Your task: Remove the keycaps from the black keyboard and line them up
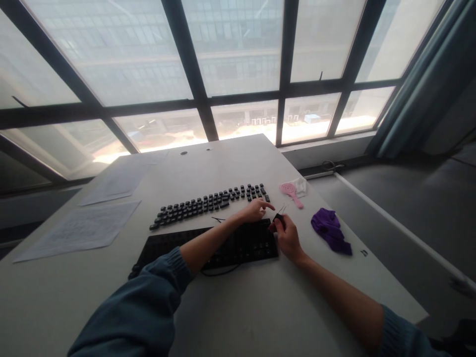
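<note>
A black keyboard lies on the white table, with several loose black keycaps in rows behind it. Over the keyboard's upper right part is my left hand, its index finger stretched out to the right and holding nothing visible. My right hand is closed around a small dark object at the keyboard's right end. Thin wires stick up from that object. A thin black item rests between the keycaps and the keyboard, partly behind my left forearm.
A pink brush lies on a white wrapper at the right, near a purple cloth and a small dark piece. Printed sheets are at the left. Windows stand behind the table.
</note>
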Tool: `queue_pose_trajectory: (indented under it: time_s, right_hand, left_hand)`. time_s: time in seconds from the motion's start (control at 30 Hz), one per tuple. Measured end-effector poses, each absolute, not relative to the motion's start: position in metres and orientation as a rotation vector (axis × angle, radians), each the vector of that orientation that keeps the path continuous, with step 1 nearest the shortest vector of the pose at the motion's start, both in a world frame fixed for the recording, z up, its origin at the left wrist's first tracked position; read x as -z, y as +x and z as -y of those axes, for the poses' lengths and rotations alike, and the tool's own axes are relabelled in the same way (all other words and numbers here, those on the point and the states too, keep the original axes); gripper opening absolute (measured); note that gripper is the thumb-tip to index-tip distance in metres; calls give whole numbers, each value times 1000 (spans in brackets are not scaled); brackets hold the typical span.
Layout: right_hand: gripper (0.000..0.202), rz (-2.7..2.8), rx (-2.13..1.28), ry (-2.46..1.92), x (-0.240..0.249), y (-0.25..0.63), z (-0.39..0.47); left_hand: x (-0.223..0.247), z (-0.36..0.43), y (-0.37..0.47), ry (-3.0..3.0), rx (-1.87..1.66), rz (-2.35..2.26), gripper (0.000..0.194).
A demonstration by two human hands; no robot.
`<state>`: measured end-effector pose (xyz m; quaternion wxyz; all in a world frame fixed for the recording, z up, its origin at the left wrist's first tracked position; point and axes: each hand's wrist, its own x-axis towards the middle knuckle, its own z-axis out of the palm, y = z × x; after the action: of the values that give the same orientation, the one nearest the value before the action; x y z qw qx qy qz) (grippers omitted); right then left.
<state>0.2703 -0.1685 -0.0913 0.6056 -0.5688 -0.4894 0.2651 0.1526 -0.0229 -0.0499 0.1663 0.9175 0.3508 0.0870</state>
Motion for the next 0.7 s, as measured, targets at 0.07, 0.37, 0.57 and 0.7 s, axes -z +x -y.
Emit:
queue_pose_trajectory:
  time_s: [0.07,0.37,0.57,0.7]
  right_hand:
    - [23,1127,-618,-1312,91,270,169]
    - [22,1123,-634,-1301,92,270,168]
    - [23,1112,-631,-1311,93,270,168]
    - [24,1099,-662,-1289,92,271,168]
  left_hand:
    - [52,23,153,2595,-323,-1009,32]
    - [62,20,151,2598,-309,-1230,36]
    - [56,27,157,2628,-342,-939,55]
    - [43,37,147,2597,-469,-1016,40]
